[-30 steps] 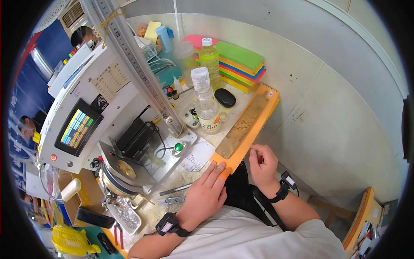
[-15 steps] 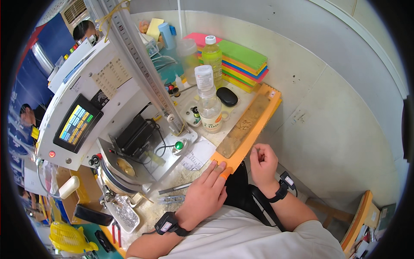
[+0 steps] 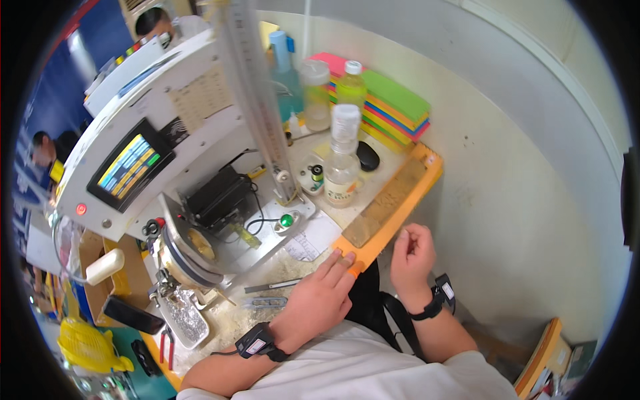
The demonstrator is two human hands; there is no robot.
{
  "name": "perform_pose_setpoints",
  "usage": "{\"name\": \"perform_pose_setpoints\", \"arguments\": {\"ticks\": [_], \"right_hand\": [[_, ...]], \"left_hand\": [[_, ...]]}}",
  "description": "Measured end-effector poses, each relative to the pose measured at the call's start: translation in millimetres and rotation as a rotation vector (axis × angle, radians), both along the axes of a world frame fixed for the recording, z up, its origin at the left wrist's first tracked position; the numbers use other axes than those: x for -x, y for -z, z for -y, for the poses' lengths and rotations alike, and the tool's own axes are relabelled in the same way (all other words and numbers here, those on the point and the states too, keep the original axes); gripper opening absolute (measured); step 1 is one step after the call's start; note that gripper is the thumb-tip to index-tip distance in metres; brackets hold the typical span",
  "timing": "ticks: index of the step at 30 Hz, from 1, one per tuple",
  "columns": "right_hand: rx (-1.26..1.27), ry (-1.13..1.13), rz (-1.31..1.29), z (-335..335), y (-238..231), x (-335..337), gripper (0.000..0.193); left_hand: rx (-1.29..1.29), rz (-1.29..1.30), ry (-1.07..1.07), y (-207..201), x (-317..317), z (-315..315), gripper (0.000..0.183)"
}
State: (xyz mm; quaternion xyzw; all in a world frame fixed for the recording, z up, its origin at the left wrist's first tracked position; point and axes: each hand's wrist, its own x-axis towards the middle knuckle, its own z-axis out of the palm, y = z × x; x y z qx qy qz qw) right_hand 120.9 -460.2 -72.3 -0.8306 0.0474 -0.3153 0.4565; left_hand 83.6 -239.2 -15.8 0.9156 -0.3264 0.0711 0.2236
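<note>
Lying beneath left fingers (image 3: pixel 341 267), orange tray (image 3: pixel 393 219), right fingers (image 3: pixel 421 238) near its edge

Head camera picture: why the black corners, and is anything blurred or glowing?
In the head view, black corners and the bowed wall trim suggest a wide fisheye lens; in that head view, the upright rail looks smeared, while the left hand on the orange board is clearer; also in the head view, the screen glows.
</note>
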Motion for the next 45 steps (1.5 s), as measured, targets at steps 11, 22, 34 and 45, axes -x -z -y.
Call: {"name": "perform_pose_setpoints", "arguments": {"ticks": [11,22,34,45], "right_hand": [[-0.927,-0.972,0.162,-28,-167,-15,0.005],[-0.647,-0.959,0.095,-77,-353,-82,0.007],[-0.355,-0.872,0.334,-138,-520,-139,0.01],[-0.728,-0.909,0.192,-141,-418,-92,0.007]], "left_hand": [[0.151,-0.113,0.085,-18,35,-36,0.055],[0.304,-0.138,-0.04,-10,118,-121,0.039],[0.529,-0.123,-0.095,-11,131,-139,0.025],[0.527,-0.153,-0.116,-6,134,-144,0.024]]}}
